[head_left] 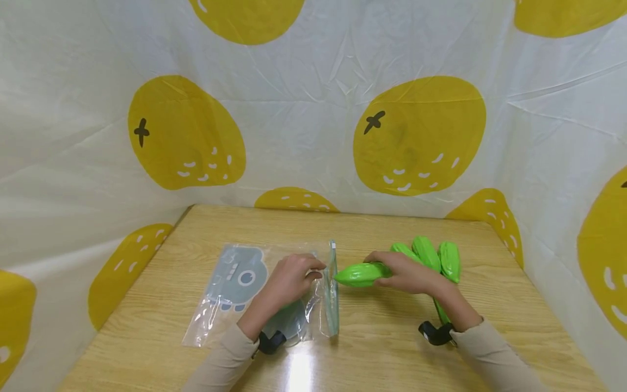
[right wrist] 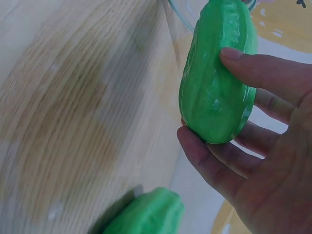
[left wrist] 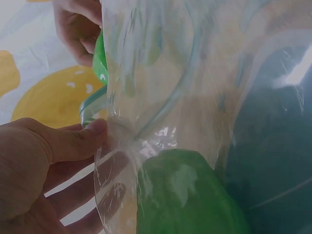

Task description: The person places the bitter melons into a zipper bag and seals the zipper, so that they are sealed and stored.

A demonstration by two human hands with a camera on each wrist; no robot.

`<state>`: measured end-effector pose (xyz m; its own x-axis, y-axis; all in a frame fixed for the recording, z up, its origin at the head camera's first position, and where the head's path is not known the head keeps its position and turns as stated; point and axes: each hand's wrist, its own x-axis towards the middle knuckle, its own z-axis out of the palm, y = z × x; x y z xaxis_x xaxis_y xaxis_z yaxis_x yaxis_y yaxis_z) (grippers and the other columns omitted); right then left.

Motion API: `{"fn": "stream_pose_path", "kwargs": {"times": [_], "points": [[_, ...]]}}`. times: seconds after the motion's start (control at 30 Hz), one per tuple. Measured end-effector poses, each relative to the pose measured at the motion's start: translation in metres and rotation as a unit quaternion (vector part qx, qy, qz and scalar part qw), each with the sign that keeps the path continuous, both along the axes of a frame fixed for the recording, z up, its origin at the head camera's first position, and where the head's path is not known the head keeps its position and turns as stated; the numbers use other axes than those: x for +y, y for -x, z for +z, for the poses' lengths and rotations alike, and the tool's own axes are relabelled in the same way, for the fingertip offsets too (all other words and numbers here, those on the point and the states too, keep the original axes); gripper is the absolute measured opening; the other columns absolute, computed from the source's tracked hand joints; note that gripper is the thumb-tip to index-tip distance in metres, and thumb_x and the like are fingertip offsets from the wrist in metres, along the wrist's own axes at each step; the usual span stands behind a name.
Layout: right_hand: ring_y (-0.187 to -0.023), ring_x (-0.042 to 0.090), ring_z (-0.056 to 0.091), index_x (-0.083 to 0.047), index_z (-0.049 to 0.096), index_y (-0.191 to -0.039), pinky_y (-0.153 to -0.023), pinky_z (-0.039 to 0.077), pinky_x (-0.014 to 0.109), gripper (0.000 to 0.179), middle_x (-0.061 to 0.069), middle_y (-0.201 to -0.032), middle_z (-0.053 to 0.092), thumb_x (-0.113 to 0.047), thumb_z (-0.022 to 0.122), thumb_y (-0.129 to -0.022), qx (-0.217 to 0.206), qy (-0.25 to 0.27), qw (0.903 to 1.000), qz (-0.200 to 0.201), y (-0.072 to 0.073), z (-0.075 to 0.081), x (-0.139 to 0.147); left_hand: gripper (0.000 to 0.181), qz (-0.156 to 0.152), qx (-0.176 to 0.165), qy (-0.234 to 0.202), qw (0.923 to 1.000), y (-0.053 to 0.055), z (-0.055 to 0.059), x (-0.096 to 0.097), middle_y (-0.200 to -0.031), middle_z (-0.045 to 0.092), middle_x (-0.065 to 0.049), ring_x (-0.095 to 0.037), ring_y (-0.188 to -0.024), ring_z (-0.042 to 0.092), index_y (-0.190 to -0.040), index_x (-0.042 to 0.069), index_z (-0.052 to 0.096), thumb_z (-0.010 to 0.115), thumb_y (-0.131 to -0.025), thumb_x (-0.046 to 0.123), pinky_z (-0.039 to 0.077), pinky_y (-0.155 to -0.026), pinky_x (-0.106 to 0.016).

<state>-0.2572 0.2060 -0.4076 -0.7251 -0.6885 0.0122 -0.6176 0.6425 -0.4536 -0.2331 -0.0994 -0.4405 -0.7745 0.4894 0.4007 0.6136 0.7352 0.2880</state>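
A clear zip bag with a grey-blue cartoon print lies on the wooden table, its mouth facing right and parted. My left hand pinches the upper edge of that mouth between thumb and fingers. Inside the bag, a green lump shows through the film in the left wrist view. In my right hand is a glossy, ribbed, cucumber-like green toy vegetable, gripped around its rear half. Its pointed tip is right at the bag's mouth.
Several more green toy vegetables lie on the table behind and beneath the right forearm. A white curtain printed with yellow fruit hangs behind the table and along both sides.
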Motion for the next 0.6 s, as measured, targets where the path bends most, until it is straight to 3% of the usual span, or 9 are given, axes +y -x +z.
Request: {"fn": "stream_pose_path", "kwargs": {"times": [0.6], "points": [[-0.099,0.012,0.062,-0.008,0.064,-0.127,-0.083,0.052,0.031,0.037,0.004,-0.118,0.071,-0.017,0.076,-0.093,-0.013,0.016,0.9997,0.015,0.003,-0.011,-0.015,0.017,0.000,-0.007,-0.005,1.0000,-0.001,0.001,-0.001,-0.101,0.080,0.004,-0.015,-0.092,0.076,-0.107,0.016,0.082,0.078,-0.090,0.015,0.062,-0.081,-0.034]]}}
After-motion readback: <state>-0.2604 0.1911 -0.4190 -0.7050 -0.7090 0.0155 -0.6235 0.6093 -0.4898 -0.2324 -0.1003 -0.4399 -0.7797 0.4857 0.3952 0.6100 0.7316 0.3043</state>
